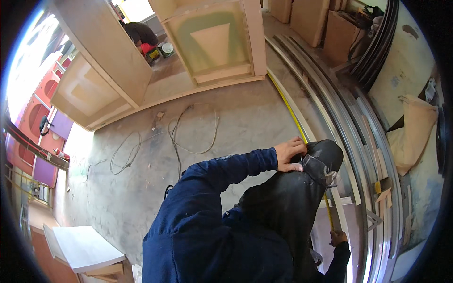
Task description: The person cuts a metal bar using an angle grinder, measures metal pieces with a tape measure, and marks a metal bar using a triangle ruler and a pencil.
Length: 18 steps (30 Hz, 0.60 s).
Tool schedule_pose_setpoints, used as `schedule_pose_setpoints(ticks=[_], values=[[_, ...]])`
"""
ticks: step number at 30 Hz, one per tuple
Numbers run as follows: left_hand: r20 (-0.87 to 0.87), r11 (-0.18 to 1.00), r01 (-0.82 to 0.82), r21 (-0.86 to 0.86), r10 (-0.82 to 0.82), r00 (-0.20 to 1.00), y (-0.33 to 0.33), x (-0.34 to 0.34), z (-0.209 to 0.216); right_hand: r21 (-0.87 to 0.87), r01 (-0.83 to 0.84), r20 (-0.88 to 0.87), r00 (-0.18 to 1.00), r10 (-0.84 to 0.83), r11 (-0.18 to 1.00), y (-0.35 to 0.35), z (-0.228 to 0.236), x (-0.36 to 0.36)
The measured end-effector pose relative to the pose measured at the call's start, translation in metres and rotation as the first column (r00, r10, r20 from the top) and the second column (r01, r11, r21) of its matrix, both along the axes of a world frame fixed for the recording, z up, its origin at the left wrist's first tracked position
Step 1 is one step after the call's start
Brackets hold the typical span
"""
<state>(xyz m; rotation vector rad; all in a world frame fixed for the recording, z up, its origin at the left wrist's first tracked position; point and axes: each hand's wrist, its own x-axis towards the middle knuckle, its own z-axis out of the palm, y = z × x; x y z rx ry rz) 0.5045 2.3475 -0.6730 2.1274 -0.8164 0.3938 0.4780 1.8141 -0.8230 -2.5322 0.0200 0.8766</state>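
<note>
One grey floor (104,188) carries everything — a wooden cabinet frame (226,78) along its far edge, a bundle of long metal strips (330,111) down its right edge. At the bundle's left side lies a narrow pale strip (339,212), partly hidden by the person's bent knee (328,150) in dark trousers. A yellow tape measure (292,112) runs beside that strip, from near the frame's right corner, out of sight behind the knee, then down to the lower right.

Its blade should be light and springy, stiff lengthwise yet quick to buckle or twist, and smooth enough to slide; best taken by its flat faces, clear of the thin edges. The left hand (291,154) rests at the knee, thumb apart from the bent fingers, tips beside the blade — whether they press it, I cannot tell. The right hand (338,238), smallest in view, has its fingers curled together on the tape's lower stretch.
</note>
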Motion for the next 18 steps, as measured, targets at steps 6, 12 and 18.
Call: schedule_pose_setpoints(ticks=[6, 12, 18], values=[[-0.040, 1.000, 0.003, 0.000, -0.003, 0.999, 0.005, -0.009, 0.001, -0.073, 0.046, -0.023, 0.999, -0.047, 0.996, 0.004, 0.002, 0.003], [0.110, 0.992, 0.040, -0.121, -0.027, 0.994, 0.003, -0.012, -0.015, 0.002, 0.058, 0.006, 0.998, -0.058, 0.998, -0.002, -0.005, 0.001], [0.040, 0.989, 0.010, -0.147, -0.004, 0.999, 0.005, -0.017, 0.002, -0.017, 0.075, -0.076, 0.994, -0.076, 0.997, 0.005, 0.006, 0.004]])
